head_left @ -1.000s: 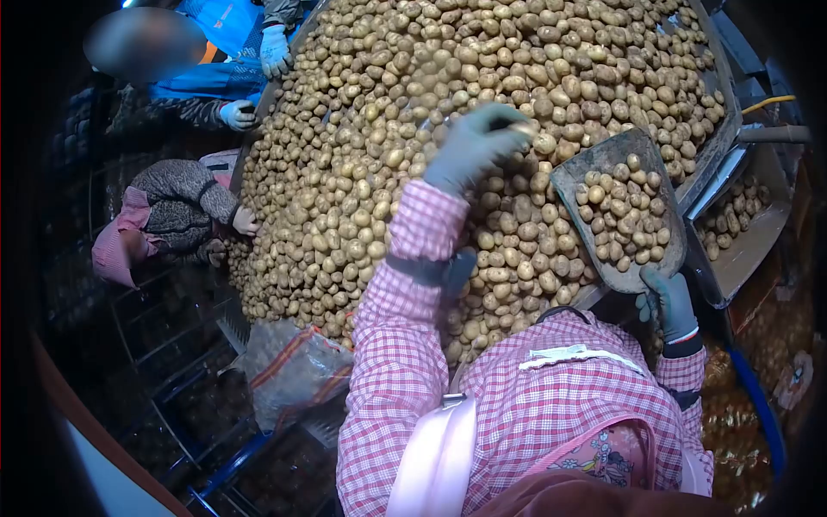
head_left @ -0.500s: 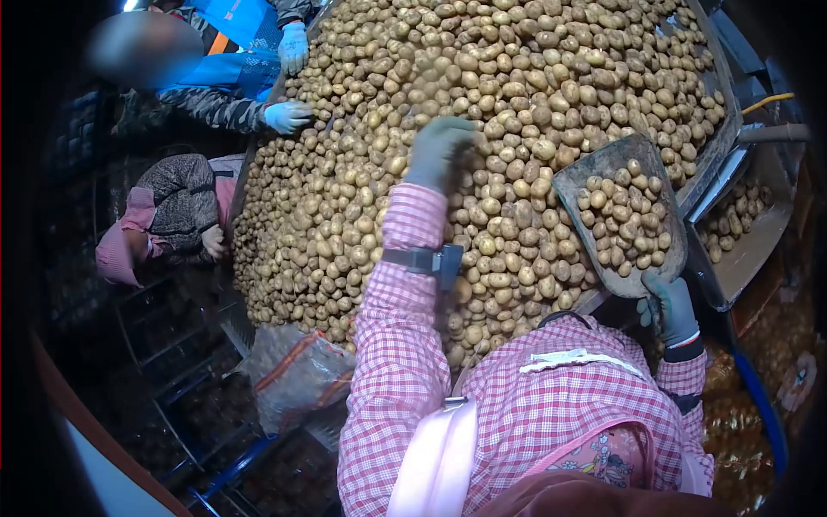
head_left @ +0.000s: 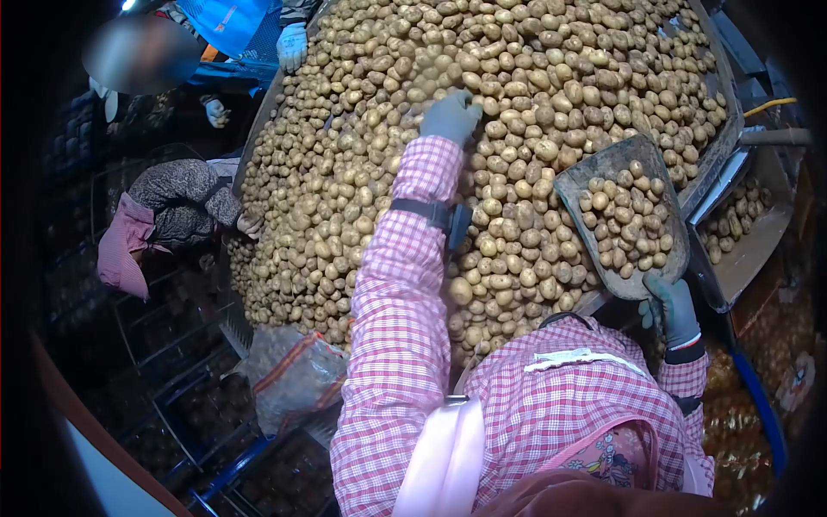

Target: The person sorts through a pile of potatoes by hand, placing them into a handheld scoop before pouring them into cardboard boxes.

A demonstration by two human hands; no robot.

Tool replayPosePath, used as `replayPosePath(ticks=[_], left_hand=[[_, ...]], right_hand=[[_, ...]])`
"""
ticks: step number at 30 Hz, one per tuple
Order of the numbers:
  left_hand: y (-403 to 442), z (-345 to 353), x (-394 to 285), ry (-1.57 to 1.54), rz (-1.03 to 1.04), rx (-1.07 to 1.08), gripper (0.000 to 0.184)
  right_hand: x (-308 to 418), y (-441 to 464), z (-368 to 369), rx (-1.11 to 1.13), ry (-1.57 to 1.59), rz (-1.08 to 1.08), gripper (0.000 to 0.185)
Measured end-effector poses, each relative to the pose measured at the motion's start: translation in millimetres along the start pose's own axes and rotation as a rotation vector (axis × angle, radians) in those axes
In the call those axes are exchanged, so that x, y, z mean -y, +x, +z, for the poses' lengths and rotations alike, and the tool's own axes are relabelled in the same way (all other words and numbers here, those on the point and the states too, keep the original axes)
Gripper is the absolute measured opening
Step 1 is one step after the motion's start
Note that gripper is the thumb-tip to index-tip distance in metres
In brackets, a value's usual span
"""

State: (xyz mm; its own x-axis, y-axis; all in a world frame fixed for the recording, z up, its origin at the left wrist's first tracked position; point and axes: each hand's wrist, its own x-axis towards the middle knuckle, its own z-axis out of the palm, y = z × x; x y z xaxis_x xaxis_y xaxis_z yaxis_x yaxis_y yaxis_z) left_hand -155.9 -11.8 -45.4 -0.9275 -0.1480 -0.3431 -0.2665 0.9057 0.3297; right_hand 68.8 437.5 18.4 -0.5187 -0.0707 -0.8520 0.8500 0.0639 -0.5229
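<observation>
A broad heap of potatoes point(head_left: 508, 211) spreads across a large tray. Over its middle reaches my left hand point(head_left: 450, 119), in a grey-green glove, with its fingers curled down among the potatoes; what they hold, if anything, is hidden. My right hand point(head_left: 670, 312), gloved alike, is wrapped round the near end of a worn scoop point(head_left: 624, 286) at the heap's right edge. Several potatoes point(head_left: 633, 220) lie inside the scoop, which rests with its wide end toward the heap.
A bin point(head_left: 758, 246) with potatoes stands right of the scoop. At lower left hangs a clear plastic bag point(head_left: 293, 379) with red stripes. A co-worker in a pink head covering point(head_left: 129, 241) bends at the left edge; another's gloved hand point(head_left: 292, 47) touches the tray's rim.
My left hand has moved slightly up and right, its fingers now curled. My right hand and the scoop stay put. The far co-worker's lower hand has drawn back from the potatoes.
</observation>
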Motion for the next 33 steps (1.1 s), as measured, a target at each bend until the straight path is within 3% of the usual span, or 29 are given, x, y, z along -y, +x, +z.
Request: replayPosePath(ticks=[4,7,10,13,16,19,23,24,26,28,31,32,33], left_hand=[[-50.9,-19.0,20.7,-0.285,0.0,0.444,0.038],[-90.7,-36.0,27.9,-0.415,-0.057,0.552,0.034],[-97.8,-63.4,36.8,-0.41,-0.084,0.542,0.03],[-62.8,-51.0,89.4,-0.514,-0.189,0.207,0.027],[-40.4,-44.3,80.0,-0.198,-0.061,-0.056,0.029],[-35.4,-29.6,42.5,0.009,-0.036,-0.042,0.036],[-45.4,-4.5,22.4,0.014,-0.034,0.211,0.039],[-55.2,3.1,31.8,-0.007,0.124,0.251,0.037],[-61.0,7.5,55.2,-0.152,0.157,0.357,0.036],[-70.0,-18.0,38.4,-0.228,-0.013,0.29,0.033],[-45.8,-28.2,31.7,-0.1,-0.143,0.115,0.034],[-41.7,-23.2,29.6,0.096,-0.032,0.002,0.036],[-33.3,-18.2,25.3,0.193,-0.02,0.021,0.036]], right_hand=[[3.3,-1.0,-0.9,0.007,-0.013,0.019,0.038],[1.2,0.9,-0.6,0.013,0.012,-0.01,0.038],[1.1,1.8,-1.1,0.022,0.01,-0.009,0.038],[2.4,0.8,-2.2,0.022,0.01,0.001,0.037],[0.4,1.5,-1.1,0.023,0.023,0.002,0.036],[-0.2,2.3,-0.9,0.013,0.036,0.003,0.035],[7.6,-0.6,-1.7,0.025,0.006,0.017,0.035],[8.1,-2.3,-0.6,0.026,-0.009,0.034,0.035],[3.8,0.4,-0.4,0.03,0.024,0.02,0.035],[1.8,2.0,-1.5,0.021,0.039,0.011,0.034],[0.5,2.4,-0.4,0.011,0.042,0.012,0.033],[1.4,2.0,0.1,0.012,0.048,0.012,0.033],[1.6,1.4,-0.3,0.009,0.055,0.013,0.033]])
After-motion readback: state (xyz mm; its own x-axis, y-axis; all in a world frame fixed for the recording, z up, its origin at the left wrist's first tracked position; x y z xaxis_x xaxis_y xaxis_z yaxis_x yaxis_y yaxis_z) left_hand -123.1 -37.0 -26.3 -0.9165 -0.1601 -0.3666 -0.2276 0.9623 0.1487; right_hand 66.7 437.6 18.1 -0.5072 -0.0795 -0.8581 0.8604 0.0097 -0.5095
